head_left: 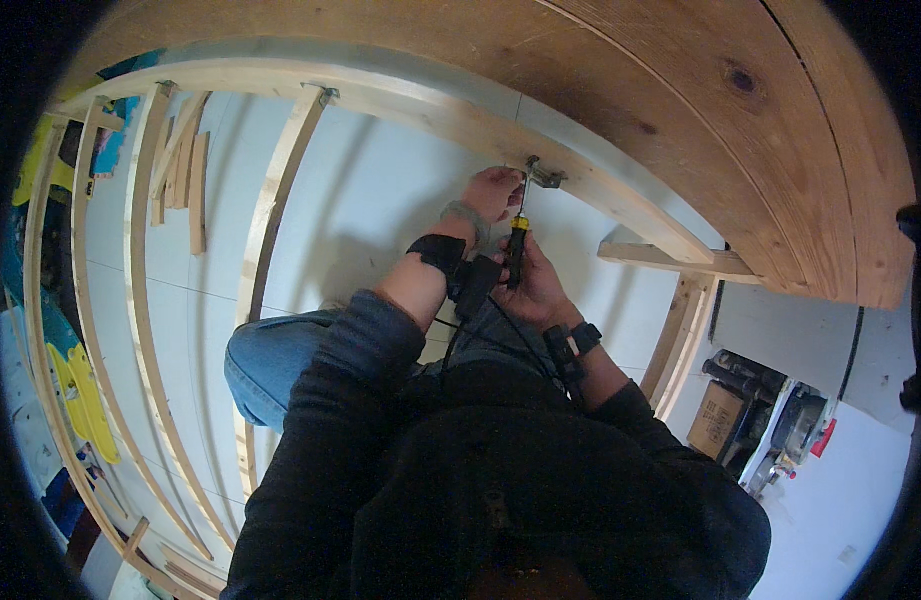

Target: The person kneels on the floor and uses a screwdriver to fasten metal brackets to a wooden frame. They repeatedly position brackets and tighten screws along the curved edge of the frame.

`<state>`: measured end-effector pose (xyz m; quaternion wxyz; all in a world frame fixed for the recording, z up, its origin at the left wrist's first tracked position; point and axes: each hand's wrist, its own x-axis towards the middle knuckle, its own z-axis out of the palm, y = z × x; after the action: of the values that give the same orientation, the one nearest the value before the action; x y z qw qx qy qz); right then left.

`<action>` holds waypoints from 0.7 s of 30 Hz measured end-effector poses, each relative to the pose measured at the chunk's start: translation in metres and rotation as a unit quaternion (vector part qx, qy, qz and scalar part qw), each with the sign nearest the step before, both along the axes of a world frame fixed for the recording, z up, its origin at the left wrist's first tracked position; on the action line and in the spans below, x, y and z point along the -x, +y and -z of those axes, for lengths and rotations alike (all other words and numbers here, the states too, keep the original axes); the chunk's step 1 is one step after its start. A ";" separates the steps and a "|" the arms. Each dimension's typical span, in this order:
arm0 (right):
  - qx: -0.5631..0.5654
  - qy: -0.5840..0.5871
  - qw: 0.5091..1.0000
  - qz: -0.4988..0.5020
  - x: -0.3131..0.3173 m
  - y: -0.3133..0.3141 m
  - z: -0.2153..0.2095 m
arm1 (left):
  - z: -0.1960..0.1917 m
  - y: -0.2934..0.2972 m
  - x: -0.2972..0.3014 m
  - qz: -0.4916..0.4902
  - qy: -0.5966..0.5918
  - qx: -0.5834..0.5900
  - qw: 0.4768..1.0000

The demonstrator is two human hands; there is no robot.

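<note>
Pale floor (370,190) spreads wide beside the rail edge (430,112), right fingers (536,266) wrapping a screwdriver (517,248), left fingers (500,182) curled, hold unclear.

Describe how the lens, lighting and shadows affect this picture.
In the head view, the lens bends the wooden slats into curves, and black surrounds the round image; also in the head view, soft shadows fall on the white surface left of the left hand, while the dark top shows little detail.
</note>
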<state>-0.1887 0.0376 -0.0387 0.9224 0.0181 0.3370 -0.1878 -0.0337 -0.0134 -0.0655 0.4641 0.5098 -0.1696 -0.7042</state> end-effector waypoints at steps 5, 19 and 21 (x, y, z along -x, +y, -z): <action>0.062 0.104 0.992 -0.038 0.011 0.002 0.000 | -0.004 -0.006 -0.001 -0.012 0.051 -0.014 0.999; 0.100 0.256 0.951 -0.140 0.037 0.002 0.004 | 0.029 0.007 -0.005 0.002 0.064 -0.009 0.998; 0.110 0.260 0.942 -0.179 0.038 -0.002 0.004 | 0.037 0.020 -0.017 0.049 -0.001 0.008 0.999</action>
<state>-0.2270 0.0356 -0.0431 0.8171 -0.1941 0.5402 -0.0538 -0.0169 0.0067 -0.1025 0.4333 0.4976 -0.2006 -0.7241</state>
